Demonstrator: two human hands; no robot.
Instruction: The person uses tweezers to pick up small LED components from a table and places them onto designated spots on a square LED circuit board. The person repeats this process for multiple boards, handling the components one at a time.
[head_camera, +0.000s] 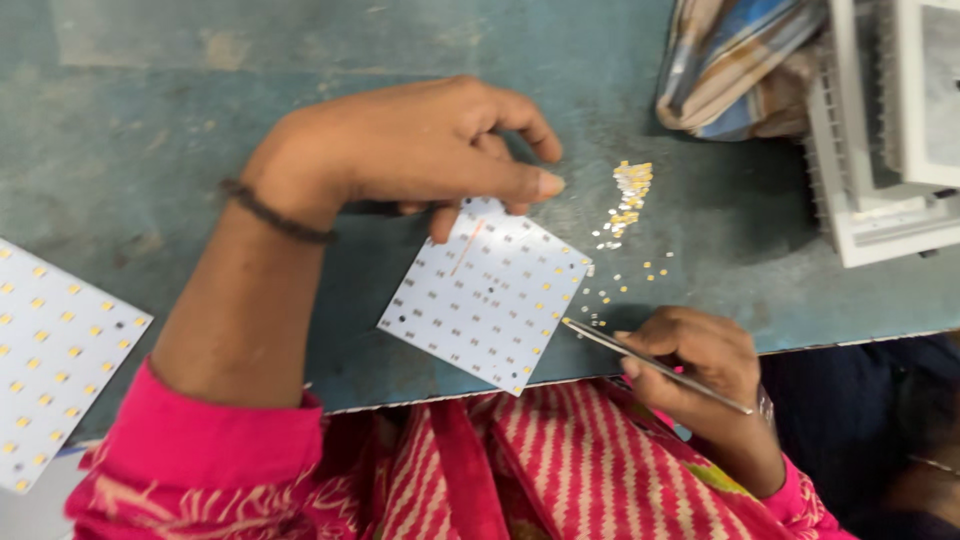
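A white square circuit board (487, 295) lies tilted on the teal table (200, 120), with small yellow chips along its right side. My left hand (420, 150) rests its fingertips on the board's top corner, holding it down. Thin metal tweezers (650, 365) are gripped in my right hand (700, 355), their tip touching the board's right edge. A small heap of loose yellow and white chips (630, 195) lies just right of the board, with more scattered toward the tweezers.
A second white board (50, 350) filled with yellow chips lies at the left edge. A striped cloth (740, 60) and white plastic trays (890, 130) sit at the back right. The table's front edge runs just below the board.
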